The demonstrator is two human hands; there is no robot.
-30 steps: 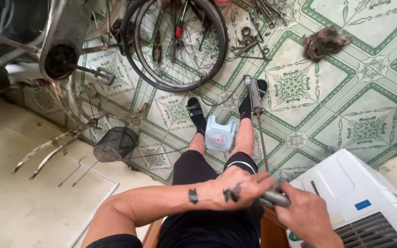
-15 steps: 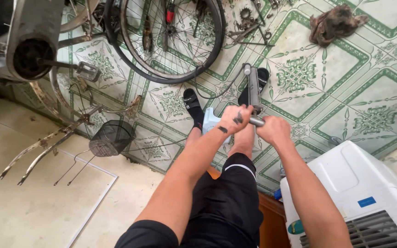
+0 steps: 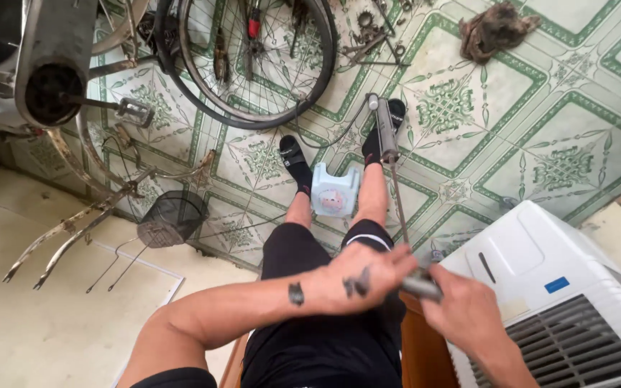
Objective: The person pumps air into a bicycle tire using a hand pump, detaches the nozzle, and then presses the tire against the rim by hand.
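Both my hands grip the grey crossbar handle [image 3: 420, 287] of an upright floor pump. My left hand [image 3: 365, 276], smeared with black grease, holds the handle's left end. My right hand [image 3: 463, 311] holds its right end. The thin pump rod [image 3: 399, 208] is drawn far out of the grey pump barrel [image 3: 387, 136]. My right foot rests at the barrel's base. A thin hose [image 3: 332, 133] curves from the pump toward the bicycle wheel [image 3: 253, 65] lying on the tiled floor.
A small pale blue stool [image 3: 335, 191] stands between my legs. A white appliance [image 3: 540, 287] stands close on my right. A bicycle frame [image 3: 55, 65], a wire basket [image 3: 172, 218], bent metal stays [image 3: 73, 226], loose tools [image 3: 371, 32] and a brown rag [image 3: 497, 29] lie about.
My hands went down with the pump handle toward the barrel, then came back up close to my body, drawing the rod out again.
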